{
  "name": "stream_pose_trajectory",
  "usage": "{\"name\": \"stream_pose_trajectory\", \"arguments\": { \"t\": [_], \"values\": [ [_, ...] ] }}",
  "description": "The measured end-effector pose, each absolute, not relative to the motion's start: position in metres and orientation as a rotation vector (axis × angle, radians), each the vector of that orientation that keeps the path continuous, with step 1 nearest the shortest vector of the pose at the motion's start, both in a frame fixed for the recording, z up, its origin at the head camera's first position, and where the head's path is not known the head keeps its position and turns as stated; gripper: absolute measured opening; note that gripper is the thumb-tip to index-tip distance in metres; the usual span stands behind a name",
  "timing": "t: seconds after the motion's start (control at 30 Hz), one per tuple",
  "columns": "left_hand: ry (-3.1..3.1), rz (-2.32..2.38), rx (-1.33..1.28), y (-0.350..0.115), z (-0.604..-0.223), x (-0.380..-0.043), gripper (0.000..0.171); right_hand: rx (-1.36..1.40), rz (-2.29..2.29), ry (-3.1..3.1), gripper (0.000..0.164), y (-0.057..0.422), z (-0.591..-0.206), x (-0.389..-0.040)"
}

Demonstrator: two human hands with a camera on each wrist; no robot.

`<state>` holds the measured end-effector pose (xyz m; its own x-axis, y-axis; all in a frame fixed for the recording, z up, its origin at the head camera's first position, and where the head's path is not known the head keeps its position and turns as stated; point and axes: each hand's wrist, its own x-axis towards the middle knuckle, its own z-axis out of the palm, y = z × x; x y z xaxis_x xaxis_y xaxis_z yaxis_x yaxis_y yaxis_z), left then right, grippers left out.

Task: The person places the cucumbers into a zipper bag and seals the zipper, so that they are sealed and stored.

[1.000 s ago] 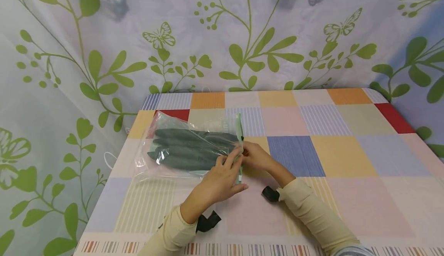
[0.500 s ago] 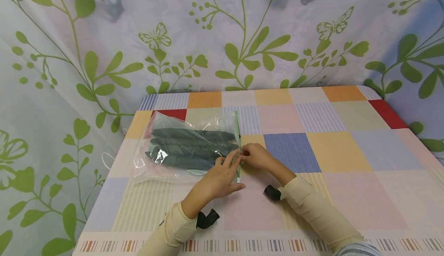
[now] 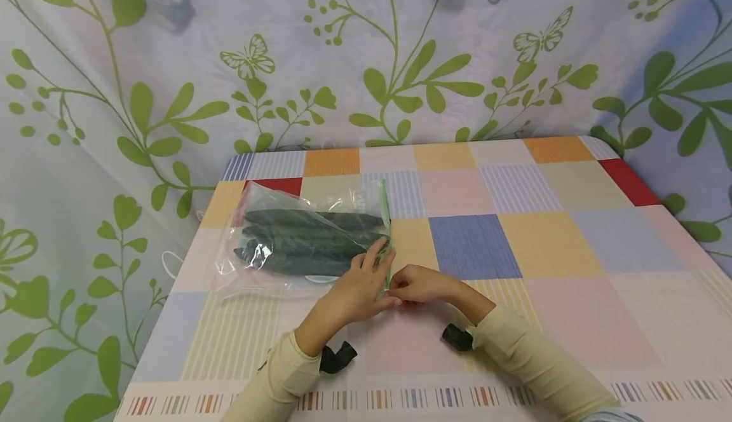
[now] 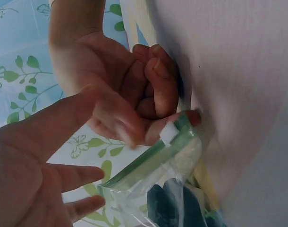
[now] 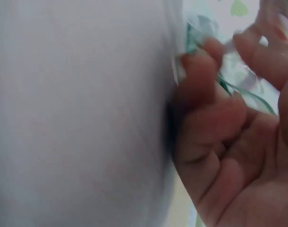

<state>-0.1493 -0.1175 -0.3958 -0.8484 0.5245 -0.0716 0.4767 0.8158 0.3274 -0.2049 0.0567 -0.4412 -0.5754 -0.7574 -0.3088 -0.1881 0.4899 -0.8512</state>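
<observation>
A clear zip bag lies flat on the table, holding several long dark green pieces that look like cucumbers. Its green seal strip runs along the right edge, and a white slider sits at the strip's near end. My left hand lies over that edge with fingers spread and mostly straight, fingertips on the plastic beside the seal. At the near corner, my right hand has its fingers curled and pinches the slider end of the bag between thumb and forefinger.
A patchwork cloth covers the table. Behind it hangs a curtain printed with leaves and butterflies. Black wrist mounts stick out under the left sleeve and the right sleeve. A thin white loop shows at the left table edge.
My right hand has slid along the seal toward me, from its middle to the near corner. My left hand stays on the bag's edge. The head view has shifted slightly.
</observation>
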Motion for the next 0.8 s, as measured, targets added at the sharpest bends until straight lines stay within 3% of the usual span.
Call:
{"name": "stream_pose_trajectory", "arguments": {
  "t": [0.23,0.5,0.63,0.8],
  "values": [
    [3.017,0.622,0.806,-0.129,-0.393,-0.133,0.072,-0.671,-1.133,2.09,0.035,0.055,-0.445,-0.203],
    [2.642,1.08,0.767,-0.133,-0.397,-0.12,0.045,-0.674,-1.196,2.05,0.035,0.06,-0.441,-0.208],
    [2.165,1.426,0.528,-0.127,-0.415,-0.126,0.036,-0.674,-1.225,2.04,0.035,0.06,-0.44,-0.209],
    [1.6,1.73,0.071,-0.119,-0.435,-0.128,0.045,-0.659,-1.253,1.999,0.035,0.06,-0.441,-0.211]
  ]
}}
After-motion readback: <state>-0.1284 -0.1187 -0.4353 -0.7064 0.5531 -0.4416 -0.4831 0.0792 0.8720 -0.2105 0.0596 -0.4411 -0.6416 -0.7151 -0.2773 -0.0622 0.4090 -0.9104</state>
